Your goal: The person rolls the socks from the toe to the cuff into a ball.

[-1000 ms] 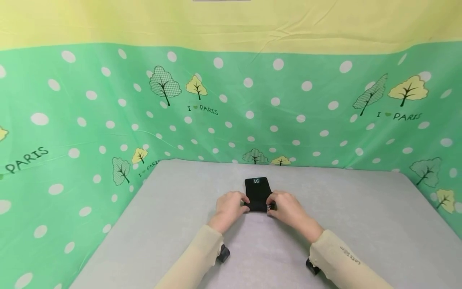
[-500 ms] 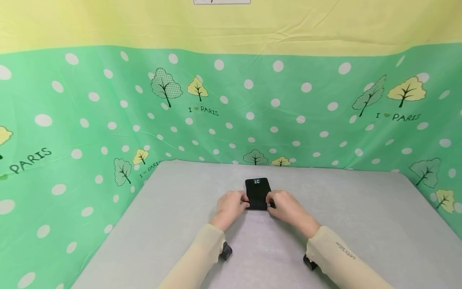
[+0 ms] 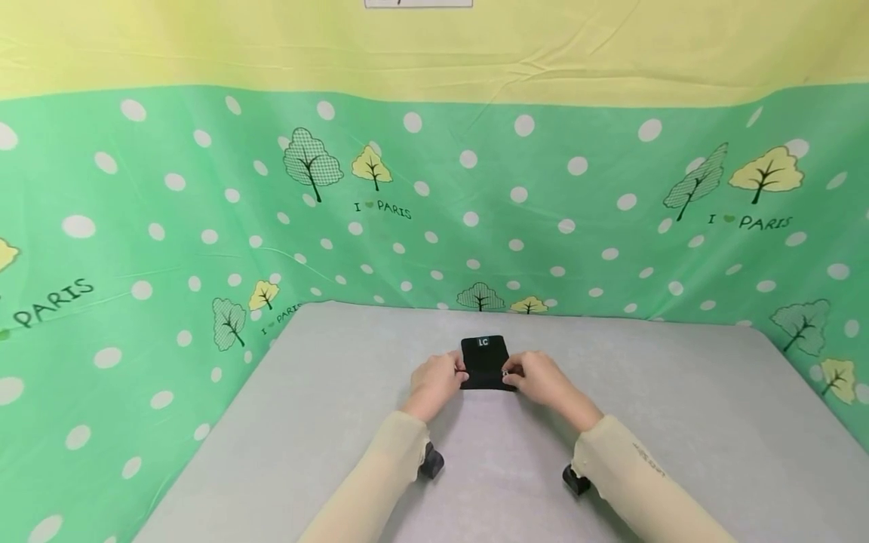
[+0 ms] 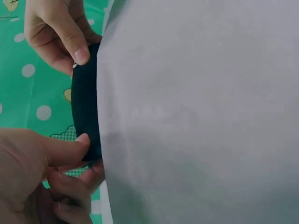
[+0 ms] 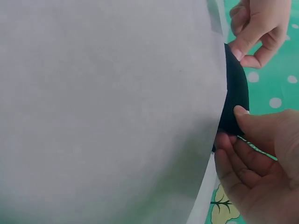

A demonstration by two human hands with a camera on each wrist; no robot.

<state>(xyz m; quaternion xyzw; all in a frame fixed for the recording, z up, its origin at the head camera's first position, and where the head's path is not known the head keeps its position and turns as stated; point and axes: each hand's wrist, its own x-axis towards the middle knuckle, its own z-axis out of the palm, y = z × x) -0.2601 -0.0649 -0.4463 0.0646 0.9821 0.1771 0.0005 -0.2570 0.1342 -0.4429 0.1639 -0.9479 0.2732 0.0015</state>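
A black folded cloth piece [image 3: 484, 359] with a small "LC" label at its far end lies toward the back of the table. Its exact kind cannot be told. At its left edge, my left hand [image 3: 433, 383] pinches the near fold between thumb and fingers. My right hand [image 3: 541, 379] pinches the opposite corner of that fold. In the left wrist view a thumb presses the band of black cloth [image 4: 85, 105] at each end. The right wrist view has the same cloth [image 5: 236, 95] slightly bowed between both hands, partly hidden behind the tabletop.
The grey table [image 3: 326, 422] spreads around the cloth on all sides. Behind and to the left hangs a green dotted curtain [image 3: 380, 249] with printed trees and a yellow upper band. Each wrist carries a small black device [image 3: 431, 461] under its sleeve.
Both hands have shifted slightly away from the body with the near fold of the cloth. White lettering at the right corner is now mostly covered.
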